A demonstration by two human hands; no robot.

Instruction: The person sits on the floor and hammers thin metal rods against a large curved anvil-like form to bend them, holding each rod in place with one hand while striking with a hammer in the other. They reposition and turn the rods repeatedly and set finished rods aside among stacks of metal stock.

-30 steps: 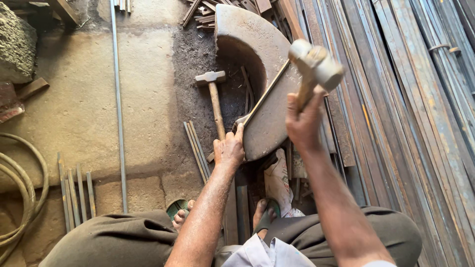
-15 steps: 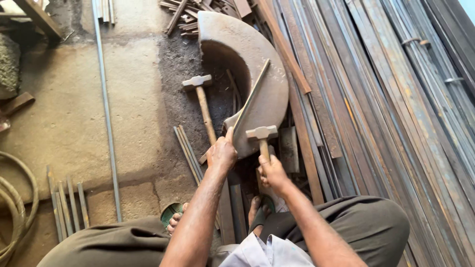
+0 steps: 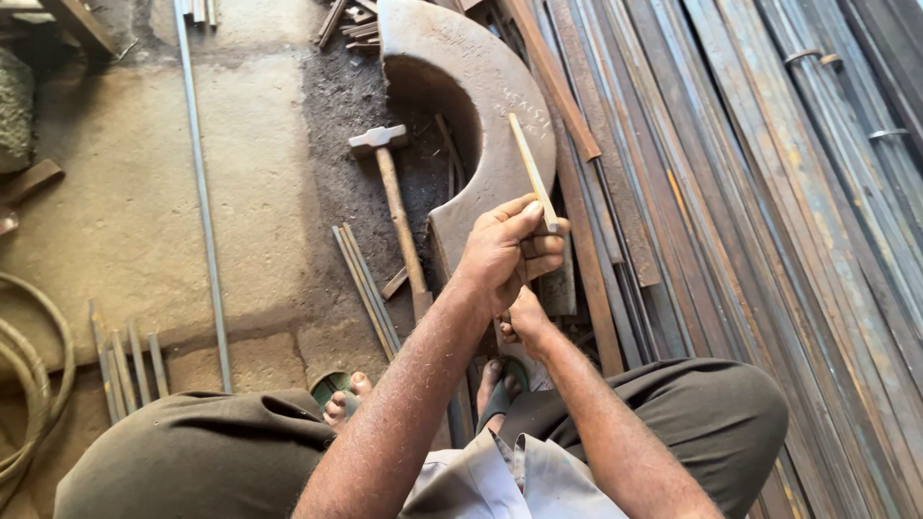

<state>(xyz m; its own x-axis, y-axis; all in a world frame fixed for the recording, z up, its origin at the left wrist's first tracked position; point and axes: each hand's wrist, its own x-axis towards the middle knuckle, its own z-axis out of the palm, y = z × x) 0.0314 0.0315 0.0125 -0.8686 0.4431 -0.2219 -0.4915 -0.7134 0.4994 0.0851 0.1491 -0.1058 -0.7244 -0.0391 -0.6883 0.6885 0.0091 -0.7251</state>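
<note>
Where half a second ago the right hand held a hammer down at the curved steel block, that hammer is now out of sight and the striking has stopped. The left hand [image 3: 508,252] has lifted the thin flat metal strip [image 3: 532,171] off the block and holds it up, pinched between thumb and fingers, its free end slanting toward the upper middle of the frame. The right hand [image 3: 527,317] sits just below and partly behind the left; whether its grip is clenched or released cannot be told. The curved steel block [image 3: 486,91] lies on the floor in the upper centre, and a second hammer [image 3: 389,192] rests beside it, where it lay before. Judging by this, the work looks paused for a check of the strip.
</note>
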